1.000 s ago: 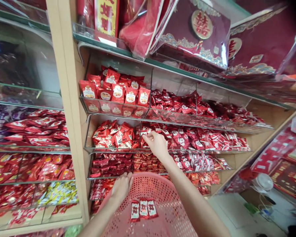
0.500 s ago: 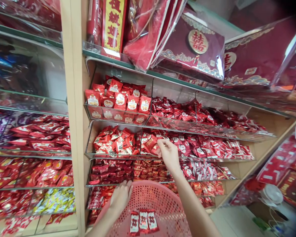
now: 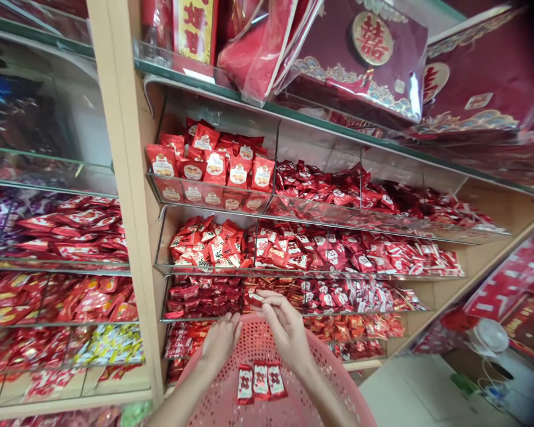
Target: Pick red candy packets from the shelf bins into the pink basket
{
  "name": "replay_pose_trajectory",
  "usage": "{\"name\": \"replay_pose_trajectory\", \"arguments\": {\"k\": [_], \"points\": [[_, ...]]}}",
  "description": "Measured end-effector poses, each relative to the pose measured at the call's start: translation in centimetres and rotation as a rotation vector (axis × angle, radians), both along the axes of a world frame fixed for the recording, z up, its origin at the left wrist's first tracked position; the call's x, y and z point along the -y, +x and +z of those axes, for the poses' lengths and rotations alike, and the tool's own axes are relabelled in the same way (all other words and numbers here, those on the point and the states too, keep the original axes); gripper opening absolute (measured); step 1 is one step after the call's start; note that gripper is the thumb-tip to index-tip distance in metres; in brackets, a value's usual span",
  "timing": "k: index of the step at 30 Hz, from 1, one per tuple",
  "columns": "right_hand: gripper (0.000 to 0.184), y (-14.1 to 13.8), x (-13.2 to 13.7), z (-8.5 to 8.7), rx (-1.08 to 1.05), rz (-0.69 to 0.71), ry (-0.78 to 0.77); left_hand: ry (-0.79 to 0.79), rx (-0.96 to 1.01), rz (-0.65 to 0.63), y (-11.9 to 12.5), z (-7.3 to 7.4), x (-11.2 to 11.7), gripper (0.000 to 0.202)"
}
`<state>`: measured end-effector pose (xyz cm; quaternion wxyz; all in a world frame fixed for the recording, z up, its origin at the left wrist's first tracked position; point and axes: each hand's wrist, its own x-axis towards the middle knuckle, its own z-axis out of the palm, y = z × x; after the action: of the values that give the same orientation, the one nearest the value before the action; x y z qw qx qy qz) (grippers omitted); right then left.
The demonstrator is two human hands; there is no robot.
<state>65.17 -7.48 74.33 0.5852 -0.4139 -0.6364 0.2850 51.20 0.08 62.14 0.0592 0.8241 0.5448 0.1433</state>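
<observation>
My left hand grips the far rim of a pink perforated plastic basket, fingers curled over the edge. Inside the basket three red-and-white candy packets lie side by side. Above the basket's rim, my right hand pinches a small red-and-white candy packet, mostly covered by the fingertips. Behind that hand a shelf bin of red packets sits between white-and-red packets and darker red ones.
Glass-fronted shelves of red packets rise ahead. A wooden post divides them from the left shelves, where yellow packets sit low. Maroon gift boxes overhang the top shelf. A white round object with a cord is at the right.
My right hand has come down and toward me from the red packet bin to above the basket, with a packet in its fingers. My left hand stays on the rim.
</observation>
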Motion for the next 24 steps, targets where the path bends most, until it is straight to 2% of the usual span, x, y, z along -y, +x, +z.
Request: {"name": "replay_pose_trajectory", "arguments": {"k": [3, 5, 9, 12, 14, 17, 21, 24], "points": [[0.016, 0.3, 0.2, -0.6, 0.274, -0.063, 0.205, 0.012, 0.01, -0.015, 0.0, -0.1, -0.1, 0.037], [0.018, 0.5, 0.3, -0.8, 0.371, -0.073, 0.279, 0.01, 0.019, -0.023, 0.0, 0.1, -0.1, 0.036], [0.02, 0.7, 0.2, -1.2, 0.444, -0.075, 0.319, 0.0, 0.021, -0.035, 0.0, 0.4, -0.1, 0.035], [0.019, 0.9, 0.2, -1.4, 0.458, -0.049, 0.284, -0.008, 0.018, -0.045, -0.1, 0.6, 0.0, 0.035], [0.018, 0.9, 0.1, -1.5, 0.471, -0.019, 0.198, -0.014, 0.021, -0.053, -0.1, 0.7, 0.1, 0.034], [0.019, 1.0, -0.2, -2.1, 0.567, 0.011, -0.039, -0.045, 0.008, -0.065, -0.2, 1.0, 0.1, 0.031], [0.022, 1.4, -0.6, -4.0, 0.949, -0.018, -0.341, -0.036, -0.011, -0.045, -0.1, 1.0, 0.1, 0.032], [0.023, 1.7, -0.9, -6.2, 1.257, -0.142, -0.492, -0.009, -0.022, -0.042, 0.1, 0.8, 0.0, 0.035]]}}
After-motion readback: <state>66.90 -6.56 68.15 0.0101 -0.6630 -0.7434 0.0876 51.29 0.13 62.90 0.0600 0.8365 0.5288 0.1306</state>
